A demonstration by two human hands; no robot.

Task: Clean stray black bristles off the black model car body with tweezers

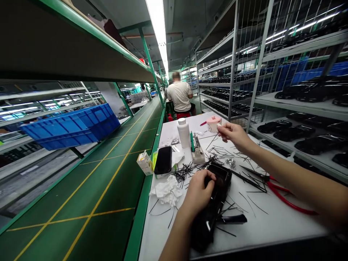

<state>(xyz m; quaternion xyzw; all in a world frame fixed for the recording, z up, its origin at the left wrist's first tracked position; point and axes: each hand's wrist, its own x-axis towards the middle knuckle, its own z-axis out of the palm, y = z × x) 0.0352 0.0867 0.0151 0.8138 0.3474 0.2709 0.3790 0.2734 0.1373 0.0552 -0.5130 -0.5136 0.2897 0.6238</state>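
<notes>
A glossy black model car (221, 181) lies on the white table in front of me. My left hand (199, 188) is closed on it, fingers curled over its upper side. Farther out, my right hand (228, 133) is raised beside a cup with a pink lid (214, 123). Its fingers are pinched together; whatever is between them is too small to make out. Thin black strips (185, 172) are scattered around the car, and a loose black part (232, 219) sits at its right. Red-handled scissors (274, 185) lie under my right forearm.
A white bottle (183, 133), a phone (163, 160), crumpled tissue (167, 192) and a small box (145, 163) stand along the left side. The green conveyor (108, 181) runs beside the table. Racks of black cars (282, 128) line the right. A person (179, 96) sits ahead.
</notes>
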